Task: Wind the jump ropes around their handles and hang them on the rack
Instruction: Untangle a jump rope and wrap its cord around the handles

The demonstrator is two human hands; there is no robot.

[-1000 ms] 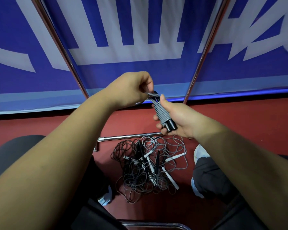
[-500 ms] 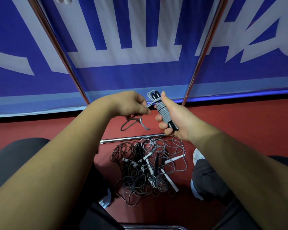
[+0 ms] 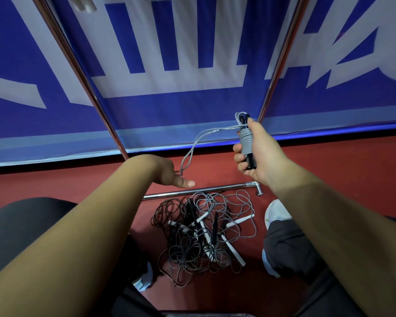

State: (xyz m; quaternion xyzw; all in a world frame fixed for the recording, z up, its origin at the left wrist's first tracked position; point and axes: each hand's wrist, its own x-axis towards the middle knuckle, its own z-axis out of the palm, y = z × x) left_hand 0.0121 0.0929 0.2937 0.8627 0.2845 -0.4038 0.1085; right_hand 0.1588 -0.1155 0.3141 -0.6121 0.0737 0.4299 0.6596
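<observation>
Looks like a sports hall or gym: red sports floor, big blue-and-white banner along the far side, chrome rack poles, tangled jump ropes heaped near.

Grey rope coils around black handles. The floor is red. The banner shows blue with white lettering.

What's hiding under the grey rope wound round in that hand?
Black plastic handles poke out above and below the grey coiled rope gripped by the right hand. Their middles are covered, so I cannot see them.
</observation>
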